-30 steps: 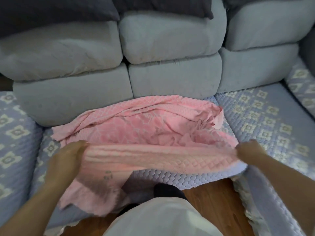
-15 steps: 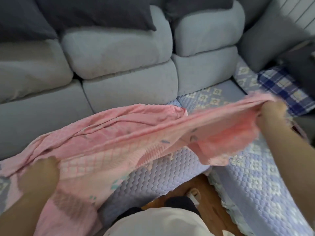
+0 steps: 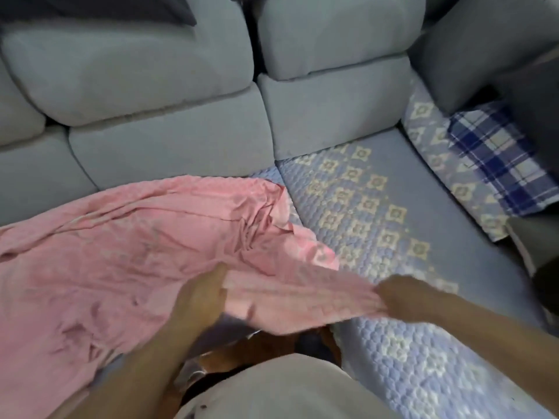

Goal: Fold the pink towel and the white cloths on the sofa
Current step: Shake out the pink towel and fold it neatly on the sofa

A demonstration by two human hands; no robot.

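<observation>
The pink towel (image 3: pixel 127 255) lies crumpled across the left part of the sofa seat, one edge hanging over the front. My left hand (image 3: pixel 201 300) grips the towel's near edge at the middle of the frame. My right hand (image 3: pixel 399 297) pinches the same edge further right, and a short band of towel is stretched between the two hands just above the seat. No white cloths are in view.
The grey sofa (image 3: pixel 169 140) has thick back cushions and a blue quilted cover with cream flowers (image 3: pixel 375 213) on the seat. A blue plaid cloth (image 3: pixel 496 158) lies on the right corner seat. Wooden floor (image 3: pixel 260 349) shows below the towel.
My right hand has come down and leftward with the towel's edge, and my left hand has moved right along it. The hands are now much closer together. The view has swung right.
</observation>
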